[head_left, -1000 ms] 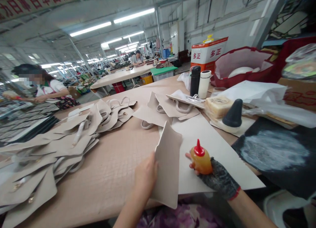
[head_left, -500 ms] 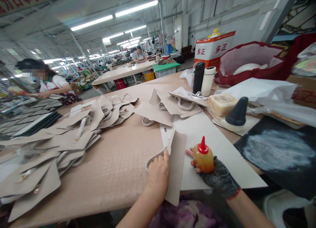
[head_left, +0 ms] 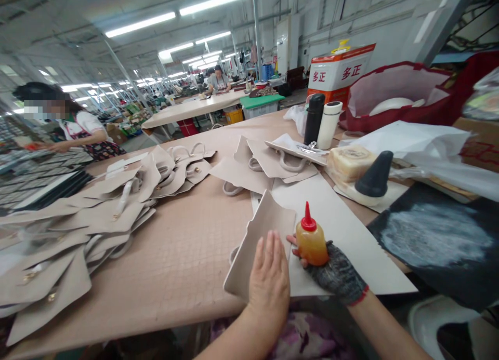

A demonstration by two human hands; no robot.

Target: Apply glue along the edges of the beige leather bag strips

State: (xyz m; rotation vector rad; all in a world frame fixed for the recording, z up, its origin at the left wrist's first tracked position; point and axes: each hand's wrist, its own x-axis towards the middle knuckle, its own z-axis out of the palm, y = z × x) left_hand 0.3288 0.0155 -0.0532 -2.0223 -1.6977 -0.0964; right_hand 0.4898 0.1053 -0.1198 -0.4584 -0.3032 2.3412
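A beige bag panel (head_left: 253, 235) stands tilted near the table's front edge, and part of its handle shows at its left side. My left hand (head_left: 270, 269) lies flat against this panel, fingers stretched out and close together. In my right hand (head_left: 331, 269), which wears a dark grey fingerless glove, is a squeeze bottle (head_left: 311, 243) of amber liquid with a red pointed nozzle, held upright. Some of the right fingers are hidden behind the bottle. Under both lies a large pale sheet (head_left: 351, 245).
Many beige panels with handles (head_left: 105, 214) are heaped at the left; more panels (head_left: 241, 168) lie ahead. A black flask (head_left: 314, 120), a white flask (head_left: 329, 125), a dark cone (head_left: 375, 175) and a red bag (head_left: 397, 97) stand at right. A co-worker (head_left: 78, 126) works at far left.
My left hand has gone from pinching the panel's edge to lying flat on its face. The panel has turned over leftward. The bottle has shifted slightly left, still in my right hand.
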